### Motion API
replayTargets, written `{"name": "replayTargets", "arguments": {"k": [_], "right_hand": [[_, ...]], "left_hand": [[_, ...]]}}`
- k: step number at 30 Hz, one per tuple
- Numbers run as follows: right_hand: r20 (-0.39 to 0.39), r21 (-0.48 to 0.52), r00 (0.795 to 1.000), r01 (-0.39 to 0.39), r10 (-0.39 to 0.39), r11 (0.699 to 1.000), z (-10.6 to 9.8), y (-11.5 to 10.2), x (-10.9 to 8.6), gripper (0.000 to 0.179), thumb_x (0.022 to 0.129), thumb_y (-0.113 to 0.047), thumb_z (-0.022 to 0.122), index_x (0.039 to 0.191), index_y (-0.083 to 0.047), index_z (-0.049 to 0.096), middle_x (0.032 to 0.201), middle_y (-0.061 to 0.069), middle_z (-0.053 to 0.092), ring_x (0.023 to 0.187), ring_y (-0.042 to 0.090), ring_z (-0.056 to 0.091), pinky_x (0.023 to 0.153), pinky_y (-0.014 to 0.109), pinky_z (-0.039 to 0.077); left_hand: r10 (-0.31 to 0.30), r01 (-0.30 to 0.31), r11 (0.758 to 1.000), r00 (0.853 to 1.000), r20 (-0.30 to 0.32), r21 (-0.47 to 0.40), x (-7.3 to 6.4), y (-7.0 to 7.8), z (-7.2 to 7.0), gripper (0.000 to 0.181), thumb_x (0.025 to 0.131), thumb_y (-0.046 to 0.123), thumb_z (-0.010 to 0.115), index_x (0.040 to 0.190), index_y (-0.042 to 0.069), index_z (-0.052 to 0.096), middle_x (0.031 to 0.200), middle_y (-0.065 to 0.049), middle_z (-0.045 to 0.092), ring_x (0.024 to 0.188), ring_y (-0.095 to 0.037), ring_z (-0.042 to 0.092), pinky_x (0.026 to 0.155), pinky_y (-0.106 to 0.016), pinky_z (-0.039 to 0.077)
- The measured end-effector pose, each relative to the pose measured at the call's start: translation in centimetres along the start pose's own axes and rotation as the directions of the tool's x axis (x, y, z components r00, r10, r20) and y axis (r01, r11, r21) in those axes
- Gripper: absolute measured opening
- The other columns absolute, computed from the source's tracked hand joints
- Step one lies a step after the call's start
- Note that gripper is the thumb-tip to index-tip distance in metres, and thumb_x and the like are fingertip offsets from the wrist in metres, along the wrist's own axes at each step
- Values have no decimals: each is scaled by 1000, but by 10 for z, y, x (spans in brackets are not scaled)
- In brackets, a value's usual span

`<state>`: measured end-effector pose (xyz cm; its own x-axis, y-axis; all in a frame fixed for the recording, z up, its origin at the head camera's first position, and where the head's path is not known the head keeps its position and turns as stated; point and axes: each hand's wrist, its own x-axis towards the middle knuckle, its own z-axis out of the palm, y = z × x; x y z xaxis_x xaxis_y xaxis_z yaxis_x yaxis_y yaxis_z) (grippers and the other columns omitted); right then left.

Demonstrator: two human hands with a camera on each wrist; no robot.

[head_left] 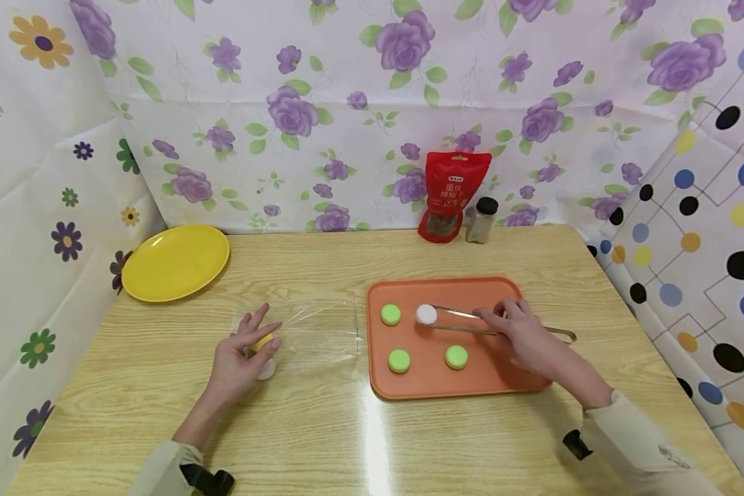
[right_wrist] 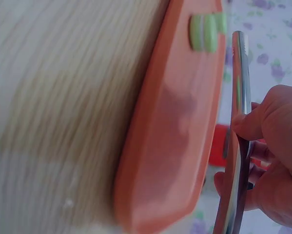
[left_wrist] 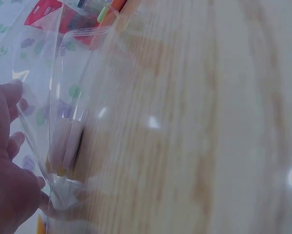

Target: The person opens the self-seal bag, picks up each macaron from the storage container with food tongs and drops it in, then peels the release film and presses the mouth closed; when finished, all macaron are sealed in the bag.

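Observation:
My left hand [head_left: 238,358] pinches the edge of a clear plastic bag [head_left: 322,334] on the table's left half. A white macaron [head_left: 266,370] and a yellow macaron [head_left: 262,342] show by the fingers, partly covered. The left wrist view has a pale macaron [left_wrist: 65,146] behind the clear film. Over an orange tray [head_left: 434,386], my right hand [head_left: 521,337] grips metal tongs [head_left: 459,313]. At the tongs' tips is a pale lilac-white macaron [head_left: 426,315]. Green macarons [head_left: 399,361] sit on the tray around it.
A yellow plate [head_left: 176,265] is at the back left. Along the back edge stand a red food pouch [head_left: 455,182] and a glass jar with a black lid [head_left: 481,224]. Patterned cloth walls [head_left: 291,110] border the wooden table [head_left: 297,434].

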<state>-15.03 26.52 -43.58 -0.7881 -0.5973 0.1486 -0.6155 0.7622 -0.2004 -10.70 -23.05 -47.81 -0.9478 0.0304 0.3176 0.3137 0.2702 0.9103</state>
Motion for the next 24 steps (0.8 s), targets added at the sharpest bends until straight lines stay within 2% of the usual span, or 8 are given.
{"name": "replayTargets", "arguments": {"k": [5,12,18,24], "right_hand": [[2,-3,999,39,-39,999,1,-16,13,53,89,13,66,136,-12,61,101,8,47,87,28,38,67,39,37],[19,9,997,77,-78,997,5,-37,33,53,90,10,66,137,-14,60,103,8,48,91,28,40,71,39,42],[68,48,992,107,-110,993,9,-61,55,50,95,7,61,140,-13,58,104,7,47,92,26,39,71,37,38],[128,41,977,165,-169,985,16,-89,78,60,89,11,66,143,-13,56,109,9,49,94,27,42,75,39,39]], "left_hand": [[-14,14,1000,1000,5,-4,0,0,0,27,88,-7,72,115,-12,68,148,-27,42,141,-59,16,101,-80,-4],[1,-1,1000,1000,0,-5,0,-3,-1,28,87,-7,72,114,-12,68,148,-26,43,141,-58,16,100,-80,-5],[-4,4,1000,1000,-3,-7,0,-4,-1,28,87,-7,72,114,-14,68,148,-26,43,142,-56,16,101,-80,-5],[8,-9,1000,1000,-7,-18,0,-3,-1,28,86,-8,72,113,-15,67,147,-27,43,142,-57,15,100,-80,-5]]}}
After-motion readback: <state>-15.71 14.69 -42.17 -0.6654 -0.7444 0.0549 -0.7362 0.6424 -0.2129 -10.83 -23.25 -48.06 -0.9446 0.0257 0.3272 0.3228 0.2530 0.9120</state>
